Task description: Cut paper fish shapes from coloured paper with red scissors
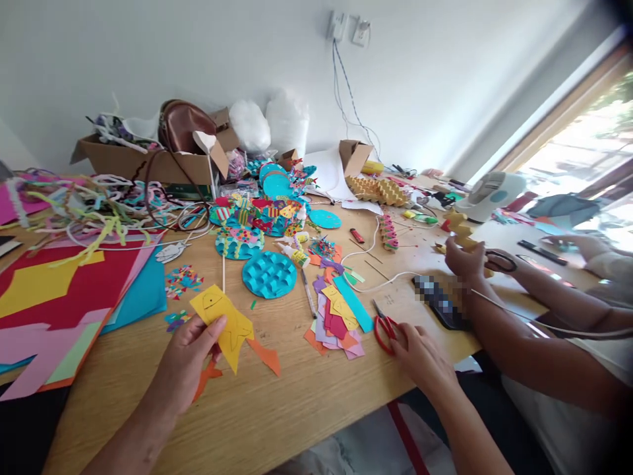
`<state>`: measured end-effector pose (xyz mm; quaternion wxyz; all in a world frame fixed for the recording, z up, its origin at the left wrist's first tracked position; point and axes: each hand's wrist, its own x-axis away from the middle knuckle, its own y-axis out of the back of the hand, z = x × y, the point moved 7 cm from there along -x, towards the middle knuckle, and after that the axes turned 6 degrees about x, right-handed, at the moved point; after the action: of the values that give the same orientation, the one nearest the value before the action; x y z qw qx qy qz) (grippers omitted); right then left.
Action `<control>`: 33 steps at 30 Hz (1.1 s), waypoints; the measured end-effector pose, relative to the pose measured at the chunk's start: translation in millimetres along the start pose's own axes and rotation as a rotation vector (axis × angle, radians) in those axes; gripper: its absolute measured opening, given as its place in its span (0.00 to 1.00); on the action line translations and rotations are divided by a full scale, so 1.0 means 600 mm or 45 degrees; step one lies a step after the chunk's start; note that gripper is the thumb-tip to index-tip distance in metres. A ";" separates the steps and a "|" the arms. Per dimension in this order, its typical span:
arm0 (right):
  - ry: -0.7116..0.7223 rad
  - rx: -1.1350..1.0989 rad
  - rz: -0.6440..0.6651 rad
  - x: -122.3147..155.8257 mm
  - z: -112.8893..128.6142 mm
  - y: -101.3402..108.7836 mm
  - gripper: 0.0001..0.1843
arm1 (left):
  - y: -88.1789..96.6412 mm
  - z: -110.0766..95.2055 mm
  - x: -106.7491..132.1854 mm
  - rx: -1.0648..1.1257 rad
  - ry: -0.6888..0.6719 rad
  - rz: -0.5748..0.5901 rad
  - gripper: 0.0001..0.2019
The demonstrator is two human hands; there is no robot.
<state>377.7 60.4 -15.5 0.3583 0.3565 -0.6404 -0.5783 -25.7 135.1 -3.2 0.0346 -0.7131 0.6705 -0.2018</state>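
My left hand point(185, 359) pinches a yellow paper cut-out point(225, 323) with orange pieces attached, holding it just above the wooden table point(277, 409). My right hand point(420, 356) rests on the table with its fingers on the red-handled scissors point(384, 330). A small stack of coloured paper scraps point(339, 316) lies between my two hands. A blue folded paper disc point(270, 274) sits beyond the cut-out.
Large coloured sheets point(64, 297) cover the table's left end. Cardboard boxes point(148, 161), paper strips and finished paper crafts crowd the back. At the right, another person's hands point(465, 260) hold scissors and a yellow paper piece; a phone point(440, 303) lies by them.
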 end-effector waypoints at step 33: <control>0.637 -1.426 0.439 0.075 0.279 0.138 0.18 | -0.113 -0.028 0.032 -0.232 -0.152 0.507 0.11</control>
<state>206.3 108.7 56.4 0.7171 0.1311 -0.1861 -0.6587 33.0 126.8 38.8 0.0489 -0.5774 0.8103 -0.0872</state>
